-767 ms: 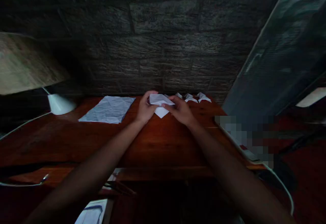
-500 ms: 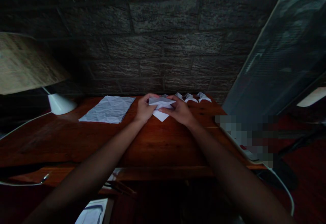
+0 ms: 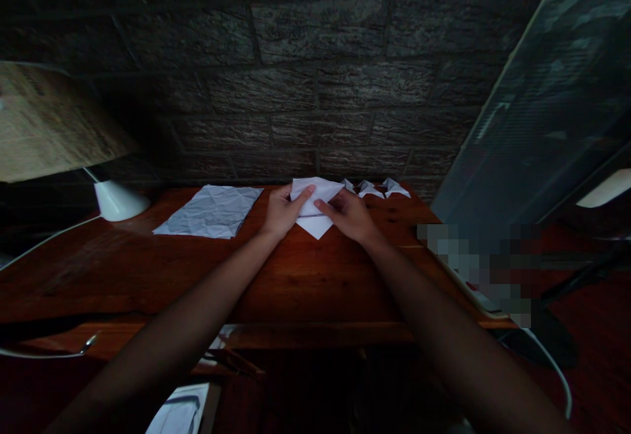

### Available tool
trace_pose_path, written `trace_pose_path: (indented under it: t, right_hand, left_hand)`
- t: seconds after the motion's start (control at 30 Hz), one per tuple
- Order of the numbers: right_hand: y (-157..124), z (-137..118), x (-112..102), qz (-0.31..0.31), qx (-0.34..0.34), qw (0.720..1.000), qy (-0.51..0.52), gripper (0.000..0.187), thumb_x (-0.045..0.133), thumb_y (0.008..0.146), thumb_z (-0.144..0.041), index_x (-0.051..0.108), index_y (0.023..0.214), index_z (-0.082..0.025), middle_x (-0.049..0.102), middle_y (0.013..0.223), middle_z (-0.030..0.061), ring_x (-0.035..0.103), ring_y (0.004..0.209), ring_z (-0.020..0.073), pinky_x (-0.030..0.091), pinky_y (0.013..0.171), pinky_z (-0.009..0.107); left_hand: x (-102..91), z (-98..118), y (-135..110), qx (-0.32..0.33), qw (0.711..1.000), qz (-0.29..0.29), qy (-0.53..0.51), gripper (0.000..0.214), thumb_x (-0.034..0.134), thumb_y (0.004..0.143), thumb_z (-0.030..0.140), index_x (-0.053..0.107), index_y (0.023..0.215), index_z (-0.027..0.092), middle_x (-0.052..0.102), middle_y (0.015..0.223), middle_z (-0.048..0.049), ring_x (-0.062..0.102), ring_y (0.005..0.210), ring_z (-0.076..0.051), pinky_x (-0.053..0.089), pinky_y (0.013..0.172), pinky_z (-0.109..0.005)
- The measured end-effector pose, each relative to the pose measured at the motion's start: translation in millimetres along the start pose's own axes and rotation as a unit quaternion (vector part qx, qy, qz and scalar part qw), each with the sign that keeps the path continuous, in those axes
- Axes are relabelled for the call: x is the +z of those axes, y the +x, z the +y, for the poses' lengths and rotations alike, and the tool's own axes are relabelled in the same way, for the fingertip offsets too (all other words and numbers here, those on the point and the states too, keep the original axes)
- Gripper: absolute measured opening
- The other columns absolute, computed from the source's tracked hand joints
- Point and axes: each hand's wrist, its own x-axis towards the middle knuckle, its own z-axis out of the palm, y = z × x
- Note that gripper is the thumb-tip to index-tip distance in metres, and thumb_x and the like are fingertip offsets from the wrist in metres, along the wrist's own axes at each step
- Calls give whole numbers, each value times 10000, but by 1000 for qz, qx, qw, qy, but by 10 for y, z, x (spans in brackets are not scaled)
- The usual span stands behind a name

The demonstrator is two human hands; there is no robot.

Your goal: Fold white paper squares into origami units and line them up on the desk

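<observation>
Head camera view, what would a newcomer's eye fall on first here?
Probably the bright folded white paper at the center, held between the left hand and right hand over the dark wooden table. Next, the creased pale paper lying to its left, and the small folded paper pieces near the wall, beyond the right hand.

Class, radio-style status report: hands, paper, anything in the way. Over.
Left hand and right hand: both holding folded white paper, thumbs on top. Paper's point toward the wearer. Nothing seen blocking; folded pieces farther back, to the right.
</observation>
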Motion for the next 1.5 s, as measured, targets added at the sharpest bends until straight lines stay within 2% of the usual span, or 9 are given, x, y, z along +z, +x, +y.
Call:
trace_pose_path:
  t: [0.37, 0.6, 0.73, 0.9, 1.1, 1.2, 1.3, 1.4, 1.5]
  right_hand:
    - [16, -76, -14, 12, 5, 999, 39, 105, 707, 778, -267, 623, 822, -222, 712, 851, 22, 675, 804, 182, 551, 793, 358]
    - [55, -49, -59, 58, 11, 997, 46, 80, 654, 766, -229, 576, 750, -219, 677, 799, 13, 653, 781, 177, 530, 797, 348]
    - [53, -75, -70, 85, 5, 996, 26, 58, 641, 770, -241, 589, 771, -215, 673, 815, 21, 648, 797, 189, 523, 814, 365]
    - [9, -158, -19, 27, 5, 999, 23, 155, 695, 783, -325, 614, 859, -217, 716, 932, 45, 674, 901, 212, 528, 876, 404]
    - [-36, -240, 6, -65, 11, 994, 81, 329, 766, 752, -413, 621, 993, -242, 712, 1049, 44, 670, 982, 219, 555, 870, 397]
    - [-35, -224, -14, -85, 20, 992, 94, 398, 788, 726, -411, 617, 1050, -257, 700, 1073, 37, 667, 968, 223, 582, 796, 379]
    - [-17, -172, -40, -79, 65, 989, 108, 432, 778, 727, -423, 606, 1080, -245, 707, 1013, 33, 667, 777, 200, 574, 581, 326]
    - [7, -145, -60, -50, 95, 983, 145, 428, 781, 710, -433, 610, 1042, -224, 718, 936, 29, 629, 642, 162, 504, 439, 261]
    - [25, -173, -70, -4, 105, 979, 176, 407, 786, 696, -450, 642, 994, -213, 738, 930, 38, 635, 635, 157, 499, 432, 248]
  left_hand:
    - [24, 61, -6, -43, 998, 45, -5, 470, 799, 628, 570, 757, 795, 133, 750, 802, -61, 598, 646, -151, 444, 584, -250]
    - [-13, -27, 11, -13, 999, -26, 36, 360, 831, 626, 445, 733, 828, 164, 752, 831, -74, 641, 688, -179, 480, 635, -284]
    - [-17, -40, 11, -19, 998, -24, 63, 301, 816, 641, 418, 724, 782, 168, 736, 755, -60, 628, 644, -182, 461, 584, -279]
    - [1, -19, -4, -6, 999, 3, 52, 274, 801, 651, 388, 741, 792, 161, 753, 818, -82, 658, 696, -207, 490, 632, -304]
    - [-2, -44, 17, -31, 998, 36, 31, 189, 777, 629, 318, 717, 712, 160, 728, 723, -42, 630, 651, -179, 460, 599, -272]
    - [1, -36, 31, -42, 998, 43, 0, 221, 790, 606, 324, 721, 730, 155, 735, 741, -34, 624, 658, -168, 462, 608, -262]
    - [12, 9, 22, -49, 998, 39, -19, 282, 811, 601, 370, 732, 758, 149, 735, 753, -33, 613, 653, -160, 455, 601, -258]
    - [26, 70, -13, -39, 999, 8, -16, 316, 792, 649, 448, 744, 762, 157, 725, 726, -25, 586, 617, -146, 439, 575, -253]
    - [35, 118, -59, -6, 999, -39, 23, 318, 745, 723, 496, 754, 739, 179, 717, 697, -12, 589, 612, -148, 449, 579, -261]
